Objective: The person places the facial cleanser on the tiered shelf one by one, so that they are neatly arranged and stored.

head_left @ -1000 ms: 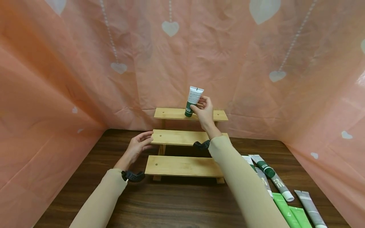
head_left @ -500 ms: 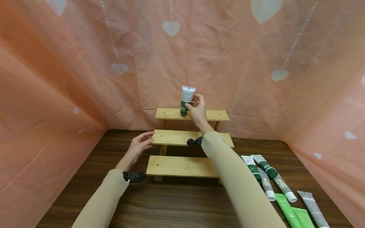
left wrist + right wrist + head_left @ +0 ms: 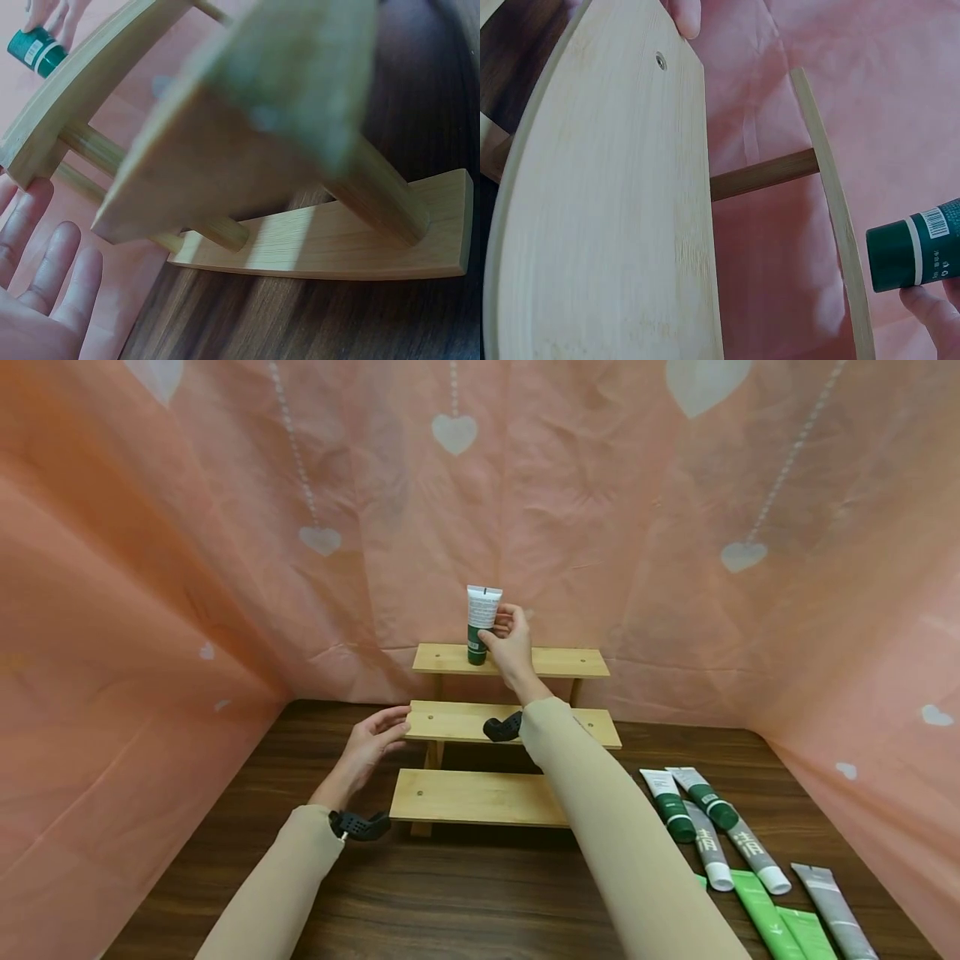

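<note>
A tube goes on the top step.
The right hand [image 3: 508, 641] grips a green-and-white tube [image 3: 480, 622], cap down on the far top shelf [image 3: 562, 661]. The left hand [image 3: 371, 745], fingers loose, seems to touch the middle shelf [image 3: 450, 722].

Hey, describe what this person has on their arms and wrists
Both arms wear long, plain beige sleeves that reach down to the wrists. A small black device is strapped at each wrist: one on the left, one on the right. The left hand and right hand are bare, with no gloves visible.
</note>
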`<state>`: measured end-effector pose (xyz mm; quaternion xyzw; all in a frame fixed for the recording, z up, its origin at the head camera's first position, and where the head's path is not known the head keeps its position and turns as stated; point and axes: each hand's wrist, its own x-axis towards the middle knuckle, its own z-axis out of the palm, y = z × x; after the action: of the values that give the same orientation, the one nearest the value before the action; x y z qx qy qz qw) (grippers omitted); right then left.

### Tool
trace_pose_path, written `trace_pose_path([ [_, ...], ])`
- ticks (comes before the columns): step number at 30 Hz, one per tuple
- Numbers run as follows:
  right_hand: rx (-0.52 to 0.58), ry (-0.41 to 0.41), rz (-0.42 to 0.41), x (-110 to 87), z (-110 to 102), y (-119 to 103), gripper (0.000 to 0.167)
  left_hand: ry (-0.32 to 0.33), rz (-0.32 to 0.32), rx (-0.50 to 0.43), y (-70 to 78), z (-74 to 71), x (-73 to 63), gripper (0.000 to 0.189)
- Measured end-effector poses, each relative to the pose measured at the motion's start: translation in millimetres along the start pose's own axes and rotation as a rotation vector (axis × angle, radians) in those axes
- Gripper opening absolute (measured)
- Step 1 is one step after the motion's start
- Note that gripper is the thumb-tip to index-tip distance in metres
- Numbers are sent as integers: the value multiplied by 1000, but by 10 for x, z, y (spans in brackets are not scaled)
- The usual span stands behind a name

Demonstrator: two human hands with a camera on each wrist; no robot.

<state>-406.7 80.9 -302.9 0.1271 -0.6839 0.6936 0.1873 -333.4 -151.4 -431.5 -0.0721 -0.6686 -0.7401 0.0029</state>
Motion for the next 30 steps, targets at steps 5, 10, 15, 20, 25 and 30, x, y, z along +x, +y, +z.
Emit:
trace_pose_path([
  [5, -51, -21, 15, -108, 6, -123, 44, 9, -10, 17, -13, 21, -7, 46],
  [10, -72, -32, 13, -108, -2, -80, 41, 15, -7, 18, -20, 33, -15, 45],
  [15, -100, -48, 10, -5, -45, 112, 44, 17, -2, -7, -8, 38, -2, 45],
  [20, -147, -38, 6, -5, -132, 152, 48, 8, -3, -6, 2, 40, 30, 44],
  [25, -119, 18, -14, -40, -253, 110, 46, 11, -1, 8, 3, 38, 53, 43],
  [30, -43, 32, 20, -97, -381, 46, 47, 10, -7, 13, -1, 33, 58, 45],
])
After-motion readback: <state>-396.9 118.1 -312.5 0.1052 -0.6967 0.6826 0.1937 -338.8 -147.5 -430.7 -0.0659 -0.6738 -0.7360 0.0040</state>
